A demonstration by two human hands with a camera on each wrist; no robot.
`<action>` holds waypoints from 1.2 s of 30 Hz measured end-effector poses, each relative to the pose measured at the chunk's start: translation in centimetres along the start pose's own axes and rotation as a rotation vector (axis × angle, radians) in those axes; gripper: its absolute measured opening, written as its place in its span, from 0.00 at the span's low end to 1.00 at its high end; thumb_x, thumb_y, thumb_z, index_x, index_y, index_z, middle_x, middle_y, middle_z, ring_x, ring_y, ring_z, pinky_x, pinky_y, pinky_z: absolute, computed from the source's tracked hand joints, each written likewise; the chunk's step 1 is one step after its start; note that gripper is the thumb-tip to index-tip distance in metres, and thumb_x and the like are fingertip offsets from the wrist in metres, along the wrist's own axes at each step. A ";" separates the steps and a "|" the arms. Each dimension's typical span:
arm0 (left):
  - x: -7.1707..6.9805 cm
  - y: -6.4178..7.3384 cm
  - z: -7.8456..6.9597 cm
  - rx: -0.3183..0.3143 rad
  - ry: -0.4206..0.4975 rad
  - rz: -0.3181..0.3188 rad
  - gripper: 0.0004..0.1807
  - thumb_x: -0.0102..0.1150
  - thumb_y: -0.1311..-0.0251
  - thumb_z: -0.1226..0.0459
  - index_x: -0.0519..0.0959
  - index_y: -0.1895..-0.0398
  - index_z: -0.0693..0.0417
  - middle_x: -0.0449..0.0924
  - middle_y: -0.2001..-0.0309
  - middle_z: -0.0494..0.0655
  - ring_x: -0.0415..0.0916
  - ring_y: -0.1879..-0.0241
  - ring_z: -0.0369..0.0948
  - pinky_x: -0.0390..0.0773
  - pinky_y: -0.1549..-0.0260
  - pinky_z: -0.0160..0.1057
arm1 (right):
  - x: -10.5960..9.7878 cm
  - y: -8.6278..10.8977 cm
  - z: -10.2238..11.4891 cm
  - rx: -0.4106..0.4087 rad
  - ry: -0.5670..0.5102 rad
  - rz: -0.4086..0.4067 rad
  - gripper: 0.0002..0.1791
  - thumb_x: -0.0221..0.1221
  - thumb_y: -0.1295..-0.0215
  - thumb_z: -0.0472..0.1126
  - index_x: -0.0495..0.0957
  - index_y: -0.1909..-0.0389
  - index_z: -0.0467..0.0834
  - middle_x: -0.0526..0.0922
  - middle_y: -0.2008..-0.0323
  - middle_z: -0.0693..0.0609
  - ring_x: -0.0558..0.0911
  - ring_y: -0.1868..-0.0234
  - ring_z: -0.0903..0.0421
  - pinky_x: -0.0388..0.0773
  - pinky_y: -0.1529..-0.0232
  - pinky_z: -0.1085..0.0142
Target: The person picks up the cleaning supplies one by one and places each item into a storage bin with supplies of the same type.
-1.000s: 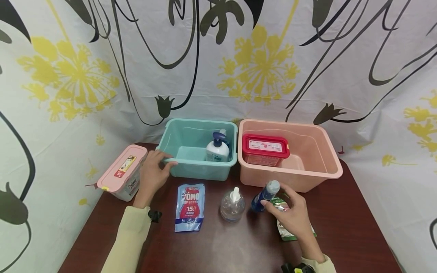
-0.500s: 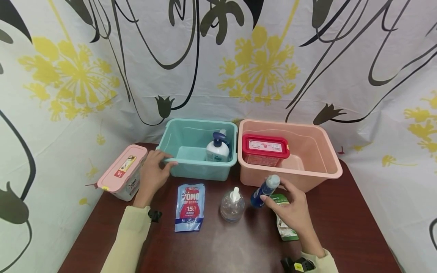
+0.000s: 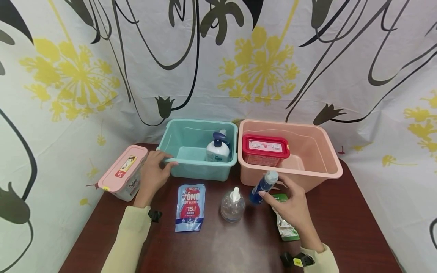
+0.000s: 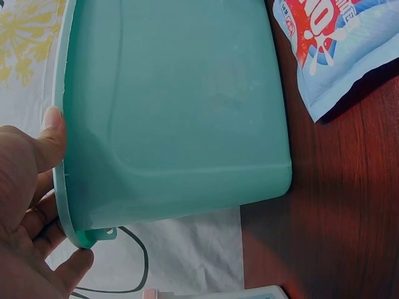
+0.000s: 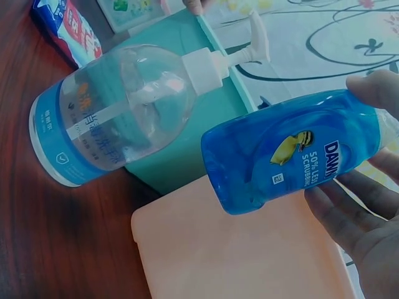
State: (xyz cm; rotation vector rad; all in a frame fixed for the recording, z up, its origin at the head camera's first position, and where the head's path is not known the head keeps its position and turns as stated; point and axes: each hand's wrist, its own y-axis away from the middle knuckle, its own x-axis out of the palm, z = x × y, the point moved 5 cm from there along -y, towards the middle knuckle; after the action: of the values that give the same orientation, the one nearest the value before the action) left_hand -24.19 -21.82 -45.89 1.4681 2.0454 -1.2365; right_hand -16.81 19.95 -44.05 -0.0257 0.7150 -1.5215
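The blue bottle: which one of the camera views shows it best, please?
The right wrist view: the blue bottle appears large there, and its lettering, such as DAWN, can be read. The head view shows it small and tilted, with no readable lettering. The left wrist view does not show it.

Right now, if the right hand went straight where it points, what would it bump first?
Probably the peach bin beyond the right hand and its blue bottle, though depth is unclear: it might pass over.
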 end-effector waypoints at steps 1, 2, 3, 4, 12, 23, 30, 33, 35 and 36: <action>0.0 0.0 0.0 0.001 0.000 0.000 0.17 0.74 0.42 0.52 0.85 0.56 0.52 0.84 0.52 0.52 0.72 0.54 0.48 0.78 0.48 0.59 | 0.0 -0.1 0.0 0.002 -0.004 -0.001 0.36 0.76 0.48 0.32 0.78 0.36 0.47 0.85 0.46 0.48 0.85 0.50 0.65 0.83 0.54 0.75; 0.0 0.0 0.0 0.002 -0.001 0.000 0.17 0.74 0.42 0.53 0.85 0.56 0.52 0.84 0.52 0.52 0.72 0.54 0.48 0.78 0.48 0.58 | 0.1 -0.2 0.1 0.002 -0.007 -0.001 0.36 0.76 0.48 0.32 0.78 0.36 0.47 0.85 0.46 0.48 0.85 0.50 0.65 0.83 0.54 0.75; 0.0 0.0 0.0 0.003 0.000 0.000 0.17 0.74 0.42 0.52 0.85 0.56 0.52 0.84 0.52 0.52 0.71 0.54 0.48 0.78 0.49 0.58 | 0.1 -0.2 0.1 0.003 -0.013 -0.002 0.35 0.76 0.47 0.32 0.78 0.36 0.48 0.85 0.46 0.49 0.85 0.49 0.66 0.83 0.54 0.75; 0.0 0.0 0.0 0.004 -0.001 -0.001 0.17 0.74 0.42 0.53 0.85 0.56 0.53 0.84 0.52 0.52 0.71 0.54 0.48 0.78 0.49 0.58 | 0.2 -0.3 0.2 0.003 -0.019 -0.003 0.35 0.76 0.47 0.31 0.78 0.36 0.48 0.85 0.45 0.50 0.85 0.49 0.66 0.83 0.53 0.75; 0.0 0.0 -0.1 0.013 -0.004 -0.007 0.18 0.74 0.42 0.52 0.84 0.56 0.53 0.84 0.53 0.53 0.71 0.55 0.48 0.77 0.51 0.58 | 0.2 -1.3 0.6 -0.027 -0.011 -0.005 0.35 0.75 0.46 0.31 0.77 0.36 0.49 0.82 0.44 0.64 0.83 0.45 0.67 0.80 0.49 0.76; -0.1 0.0 -0.2 0.010 0.007 -0.012 0.17 0.74 0.42 0.52 0.85 0.56 0.52 0.85 0.52 0.52 0.72 0.55 0.48 0.79 0.49 0.58 | 0.2 -2.4 1.6 -0.042 -0.023 -0.021 0.36 0.75 0.47 0.30 0.77 0.35 0.50 0.82 0.45 0.68 0.83 0.45 0.66 0.80 0.47 0.74; -0.1 0.1 -0.2 -0.002 0.008 -0.006 0.17 0.74 0.42 0.52 0.85 0.56 0.53 0.84 0.52 0.52 0.72 0.54 0.48 0.78 0.49 0.58 | 0.6 -2.8 1.9 -0.026 -0.041 -0.014 0.38 0.75 0.47 0.30 0.76 0.33 0.51 0.81 0.42 0.67 0.81 0.42 0.64 0.78 0.42 0.74; -0.1 0.0 -0.2 0.003 0.009 -0.010 0.17 0.74 0.42 0.52 0.85 0.56 0.52 0.85 0.52 0.52 0.72 0.55 0.48 0.78 0.49 0.58 | 0.7 -3.1 2.0 -0.025 -0.045 -0.008 0.38 0.75 0.46 0.31 0.76 0.33 0.51 0.81 0.41 0.66 0.80 0.40 0.65 0.77 0.41 0.75; -0.1 0.0 -0.3 0.006 0.009 -0.010 0.17 0.74 0.42 0.52 0.85 0.56 0.52 0.85 0.52 0.52 0.72 0.55 0.48 0.79 0.49 0.58 | 0.8 -3.2 2.1 -0.028 -0.049 -0.007 0.38 0.75 0.46 0.31 0.76 0.33 0.51 0.81 0.41 0.65 0.80 0.40 0.64 0.77 0.41 0.75; -0.1 0.0 -0.3 0.008 0.009 -0.011 0.17 0.74 0.42 0.52 0.85 0.56 0.52 0.85 0.52 0.52 0.72 0.55 0.48 0.79 0.49 0.58 | 0.8 -3.3 2.1 -0.030 -0.047 -0.009 0.38 0.75 0.47 0.31 0.76 0.34 0.51 0.81 0.42 0.65 0.80 0.40 0.64 0.77 0.41 0.75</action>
State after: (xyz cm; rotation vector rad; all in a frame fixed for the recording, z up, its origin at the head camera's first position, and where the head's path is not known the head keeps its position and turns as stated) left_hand -24.07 -21.68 -45.64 1.4705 2.0600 -1.2456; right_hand -18.94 18.05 -41.26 -0.0876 0.7011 -1.5142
